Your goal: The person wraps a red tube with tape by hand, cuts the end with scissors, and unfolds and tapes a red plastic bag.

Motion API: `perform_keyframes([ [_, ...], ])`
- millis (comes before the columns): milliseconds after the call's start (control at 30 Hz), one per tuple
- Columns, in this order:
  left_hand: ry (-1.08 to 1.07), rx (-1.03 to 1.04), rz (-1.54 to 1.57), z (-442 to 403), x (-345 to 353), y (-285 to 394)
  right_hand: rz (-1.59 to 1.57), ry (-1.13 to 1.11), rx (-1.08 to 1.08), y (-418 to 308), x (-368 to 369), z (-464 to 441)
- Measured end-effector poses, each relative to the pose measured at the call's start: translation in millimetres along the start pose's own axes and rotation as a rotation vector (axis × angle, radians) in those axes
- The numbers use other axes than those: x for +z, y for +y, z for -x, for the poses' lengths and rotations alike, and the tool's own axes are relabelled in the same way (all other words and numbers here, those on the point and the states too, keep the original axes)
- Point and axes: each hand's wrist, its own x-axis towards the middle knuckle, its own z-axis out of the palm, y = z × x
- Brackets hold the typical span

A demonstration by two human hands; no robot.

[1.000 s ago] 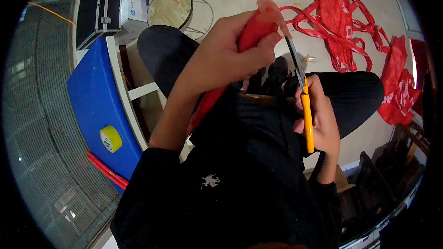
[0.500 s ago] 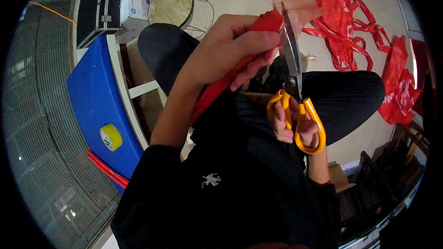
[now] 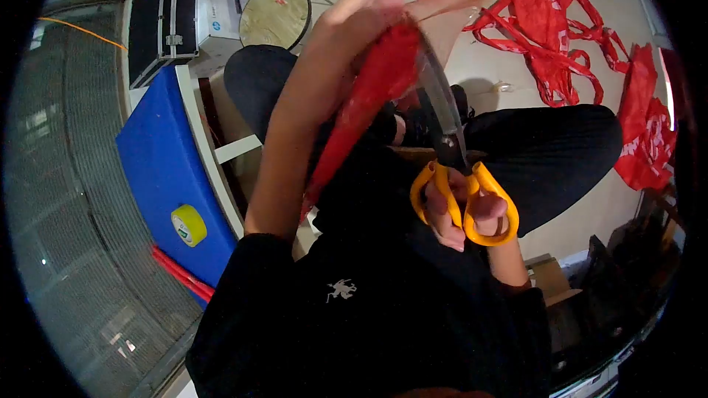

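Observation:
My left hand is raised above my lap, its fingers bent around a long red plastic bundle that looks like a rolled bag and slants down to the lower left. A thin translucent film sticks out past its upper end. My right hand grips scissors by their yellow handles, thumb and fingers through the loops. The blades point up and lie against or just beside the upper end of the red bundle; whether they touch it I cannot tell.
At left, a blue-topped surface carries a roll of yellow-green tape and red rolled strips. Red plastic bags lie on the floor at right. A round stool, a printer box and a black case stand ahead.
My left hand has turned and moved up, swinging the red bundle's upper end left and toward me. The scissors have shifted slightly left and down, tilting left.

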Motion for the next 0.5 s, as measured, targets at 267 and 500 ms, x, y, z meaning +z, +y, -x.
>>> perform_keyframes([
  [267, -0.351, 0.219, -0.604, -43, -24, 13, 0.067, 0.297, 0.088, -11, -2, 24],
  [500, 0.096, -0.206, -0.022, -35, 33, 25, 0.525, 0.429, 0.114, -30, -4, 29],
])
